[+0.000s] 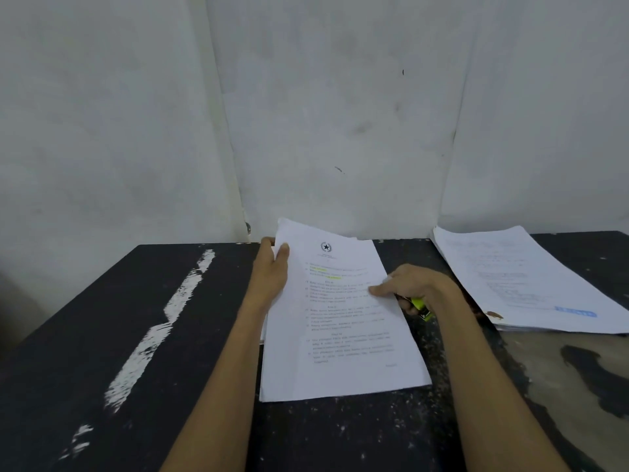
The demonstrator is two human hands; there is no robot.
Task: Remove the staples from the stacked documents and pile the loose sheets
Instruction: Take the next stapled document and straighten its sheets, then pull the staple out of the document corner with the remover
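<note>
While the only view is the one from the head camera, it shows enough to read the grip; the printed document (343, 328), headed by a star emblem and marked with yellow highlighting, lies in the middle of the dark worktop (170, 335) with its far end raised against the white wall (340, 114); the left hand (274, 267) pinches its far left corner, thumb on the top page and fingers behind, probably to steady the corner where a staple would sit, though no staple can be made out; the right hand (413, 284) lies at the document's right edge, its forefinger pressing the top page flat while the other fingers curl round a yellow-green tool (421, 307), apparently kept in the palm so it is ready without being put down; whether that tool is a staple remover cannot be told; well apart on the right of the worktop rests a second pile of sheets (524, 277), near the person's right side, which would let pages be moved across with the right hand; whether it holds loosened sheets or documents still waiting is unclear; the document in hand looks not yet taken apart.
</note>
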